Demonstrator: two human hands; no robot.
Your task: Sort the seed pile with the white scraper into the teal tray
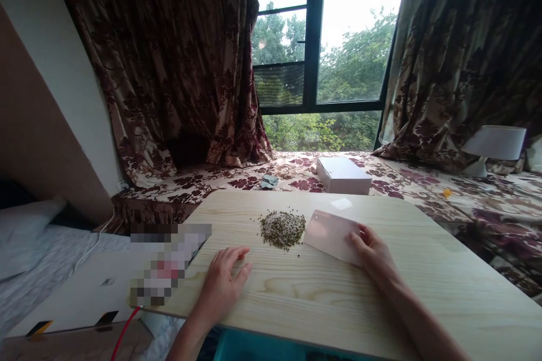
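A heap of small dark green and white grains point(282, 229) lies on the light wooden tabletop point(305, 293), with a few strays scattered around it. My right hand point(370, 248) grips the right end of a flat, pale pinkish rectangular sheet point(330, 236), its thumb on top. The sheet's left edge stands close to the right side of the heap, and a small hole shows near its upper left corner. To the lower left of the heap, my left hand point(226, 279) rests over the table with its fingers apart, holding nothing.
A white box point(344, 175) and a crumpled grey-green piece point(269, 181) lie on the floral window seat behind the table. A white lamp point(495, 144) stands at right. A blurred-out object point(169, 265) occupies the table's left edge. Below the front edge is a teal bin point(254, 345).
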